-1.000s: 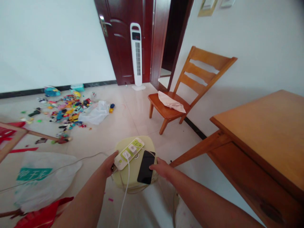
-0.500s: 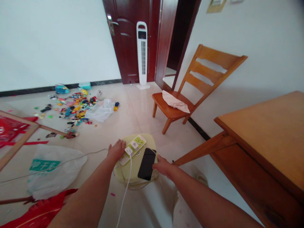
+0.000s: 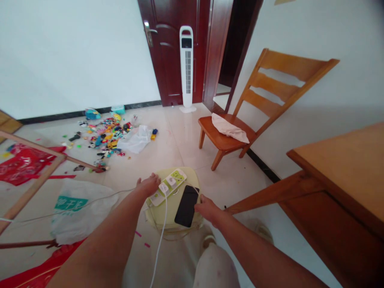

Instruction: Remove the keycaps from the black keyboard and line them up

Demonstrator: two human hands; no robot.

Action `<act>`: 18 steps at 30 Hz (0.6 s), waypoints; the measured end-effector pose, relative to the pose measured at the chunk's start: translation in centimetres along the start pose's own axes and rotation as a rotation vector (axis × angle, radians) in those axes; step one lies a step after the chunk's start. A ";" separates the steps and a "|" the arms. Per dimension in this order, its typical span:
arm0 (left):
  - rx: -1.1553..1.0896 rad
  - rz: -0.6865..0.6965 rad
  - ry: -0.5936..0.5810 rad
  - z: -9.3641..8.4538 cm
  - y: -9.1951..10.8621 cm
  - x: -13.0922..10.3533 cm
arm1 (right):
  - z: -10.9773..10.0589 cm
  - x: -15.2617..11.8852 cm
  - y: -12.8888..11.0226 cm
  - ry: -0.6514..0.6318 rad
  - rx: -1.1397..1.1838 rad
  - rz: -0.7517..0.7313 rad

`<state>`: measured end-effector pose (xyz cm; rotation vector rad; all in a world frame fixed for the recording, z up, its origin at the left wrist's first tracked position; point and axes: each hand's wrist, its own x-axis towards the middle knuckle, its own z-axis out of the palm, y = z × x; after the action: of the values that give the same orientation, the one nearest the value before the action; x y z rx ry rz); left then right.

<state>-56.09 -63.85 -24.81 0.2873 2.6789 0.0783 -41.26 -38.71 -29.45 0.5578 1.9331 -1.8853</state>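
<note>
A pale yellow stool [image 3: 163, 214] is in front of me in the head view, bearing a white and green power strip [image 3: 179, 176] and a black smartphone [image 3: 187, 206]. My left hand [image 3: 149, 186] is closed over the stool's left edge, its fingers beside the power strip. My right hand [image 3: 207, 210] grips the right edge, with the thumb against the phone's side. Two white plugs [image 3: 167, 184] sit in the strip. From one, a white cable [image 3: 160, 244] runs down towards me. The undersides of both hands are hidden.
Toys [image 3: 112, 136] lie scattered by the left wall, near a plastic bag [image 3: 81, 212] and a wooden frame [image 3: 33, 192]. A wooden chair [image 3: 228, 138] with a cloth and a wooden table [image 3: 342, 160] stand right. A white tower fan [image 3: 187, 72] stands before the door.
The room's things have shifted right in view, while the stool and both hands stay nearly in place in the picture. A foot and knee now show below the stool. Both hands keep their hold.
</note>
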 end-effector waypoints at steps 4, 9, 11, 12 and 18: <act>0.026 -0.003 -0.004 -0.2 -0.3 0.4 | -0.2 -0.2 0.4 -0.039 0.090 0.016; 0.068 0.040 -0.032 -0.5 -0.9 0.9 | -2.0 0.8 2.3 0.154 0.371 0.136; 0.080 0.045 -0.044 -0.9 -1.0 1.5 | -3.0 2.1 3.3 0.257 0.496 0.198; 0.082 0.044 -0.035 -1.0 -1.1 1.8 | -3.4 2.9 4.0 0.270 0.534 0.203; 0.045 0.211 0.026 -1.8 -0.1 5.4 | -3.7 6.8 9.4 0.382 0.316 0.232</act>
<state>-61.67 -62.76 -25.49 0.5867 2.6695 0.0866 -42.06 -34.69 -40.96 1.2607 1.6889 -2.0518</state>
